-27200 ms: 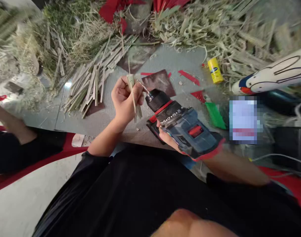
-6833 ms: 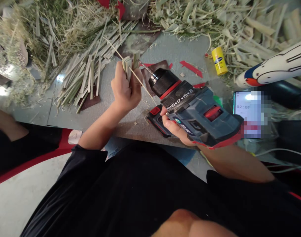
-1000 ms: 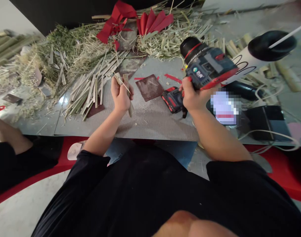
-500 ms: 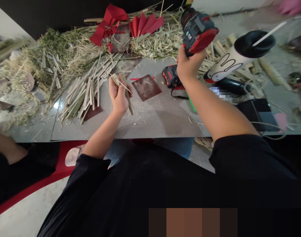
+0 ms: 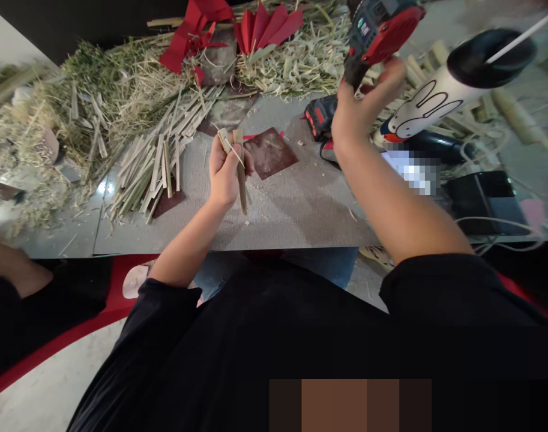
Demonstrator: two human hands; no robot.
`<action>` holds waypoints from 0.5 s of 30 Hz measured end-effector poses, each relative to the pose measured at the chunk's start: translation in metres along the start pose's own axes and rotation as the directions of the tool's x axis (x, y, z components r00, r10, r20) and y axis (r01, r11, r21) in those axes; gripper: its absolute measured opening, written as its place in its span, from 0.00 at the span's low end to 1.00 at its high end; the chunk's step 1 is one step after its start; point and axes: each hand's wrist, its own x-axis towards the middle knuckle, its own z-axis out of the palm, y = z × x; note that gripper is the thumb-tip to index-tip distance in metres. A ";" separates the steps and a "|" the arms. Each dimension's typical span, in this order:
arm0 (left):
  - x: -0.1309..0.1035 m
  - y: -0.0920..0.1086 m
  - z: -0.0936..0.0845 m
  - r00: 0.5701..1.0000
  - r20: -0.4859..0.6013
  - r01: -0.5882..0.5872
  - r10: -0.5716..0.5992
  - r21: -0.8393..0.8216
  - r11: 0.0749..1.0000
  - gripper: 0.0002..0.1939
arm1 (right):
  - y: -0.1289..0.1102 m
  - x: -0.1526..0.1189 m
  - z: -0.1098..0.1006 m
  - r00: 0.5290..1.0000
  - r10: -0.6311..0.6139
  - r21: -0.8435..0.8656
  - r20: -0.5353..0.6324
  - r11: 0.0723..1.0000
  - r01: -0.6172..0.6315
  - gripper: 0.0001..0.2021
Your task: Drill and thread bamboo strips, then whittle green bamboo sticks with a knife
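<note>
My left hand (image 5: 226,171) is closed around flat bamboo strips (image 5: 241,189) and a thin pale stick (image 5: 231,146) that crosses them. My right hand (image 5: 361,111) is at the handle of a cordless drill (image 5: 382,33), its fingers spread and somewhat blurred, the thumb close to the grip. The drill stands upright on its red and black battery (image 5: 319,117); its front end is cut off by the top of the picture. Between my hands a dark brown square sheet (image 5: 271,153) lies on the grey table (image 5: 292,222).
Bamboo strips (image 5: 156,162) lie left of my left hand, with shavings (image 5: 283,78) and red folded paper (image 5: 269,27) behind. A rabbit-patterned tumbler (image 5: 427,108) with a straw, a black box (image 5: 485,201) and cables stand right. Another person's arm (image 5: 17,264) rests far left.
My right hand's fingers have come away from the drill's handle and spread apart. The left hand, with the bamboo strips, has shifted slightly right. The view has shifted a little too.
</note>
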 end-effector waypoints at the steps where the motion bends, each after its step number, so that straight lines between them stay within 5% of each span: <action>1: -0.002 0.000 0.001 1.000 0.012 0.027 -0.026 -0.018 0.999 0.28 | -0.012 -0.021 0.007 1.000 0.007 0.005 -0.006 1.000 -0.007 0.25; 6: -0.014 0.002 0.009 0.991 0.073 0.115 -0.110 -0.079 0.990 0.27 | -0.051 -0.093 0.043 1.000 0.002 0.051 0.025 0.999 -0.003 0.27; 11: -0.026 0.003 0.020 0.960 0.222 0.193 -0.168 -0.094 0.977 0.28 | -0.060 -0.099 0.068 0.995 -0.064 0.173 0.081 0.984 0.049 0.31; 15: -0.032 0.003 0.025 0.933 0.301 0.221 -0.197 -0.047 0.974 0.32 | -0.059 -0.103 0.073 0.998 -0.056 0.194 0.014 0.980 0.052 0.33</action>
